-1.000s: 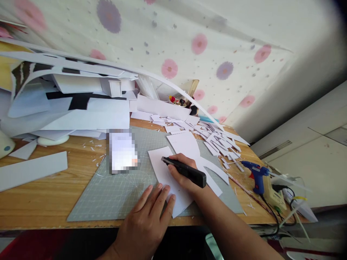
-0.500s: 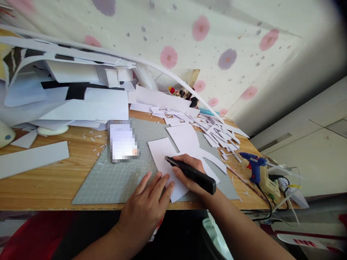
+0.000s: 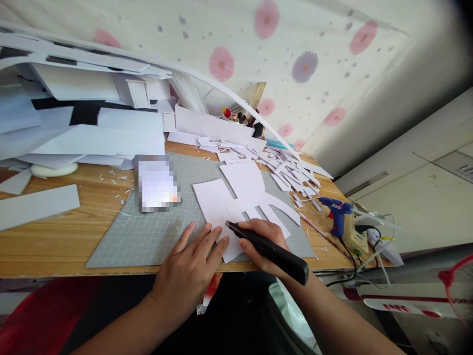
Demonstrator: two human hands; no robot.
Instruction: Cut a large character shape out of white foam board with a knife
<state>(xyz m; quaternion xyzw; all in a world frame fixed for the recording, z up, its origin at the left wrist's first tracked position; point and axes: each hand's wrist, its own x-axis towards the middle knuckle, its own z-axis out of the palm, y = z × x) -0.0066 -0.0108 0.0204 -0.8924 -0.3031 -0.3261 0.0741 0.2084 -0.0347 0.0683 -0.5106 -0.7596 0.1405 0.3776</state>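
Note:
A black utility knife [image 3: 275, 254] is gripped in my right hand [image 3: 264, 241], its tip at the surface of a white board piece [image 3: 216, 204] with slots cut in it. My left hand [image 3: 194, 261] has its fingers spread, the fingertips resting on the lower left edge of that board. Beneath lies a grey gridded cutting mat [image 3: 125, 236]. A curved white strip [image 3: 286, 209] sits at the board's right side. Left of the board, a blurred bright device [image 3: 157, 185] rests on the mat.
White offcuts [image 3: 288, 167] are heaped behind the mat. On the right stands a blue glue gun [image 3: 338, 214] with cables. A long white strip [image 3: 37, 207] lies at the left, below stacked white boards [image 3: 99, 133]. A bin [image 3: 284, 315] is under the table edge.
The view has shifted slightly, moving the table leftward and up in the picture. The knife tip has moved down the board, nearer my left fingertips.

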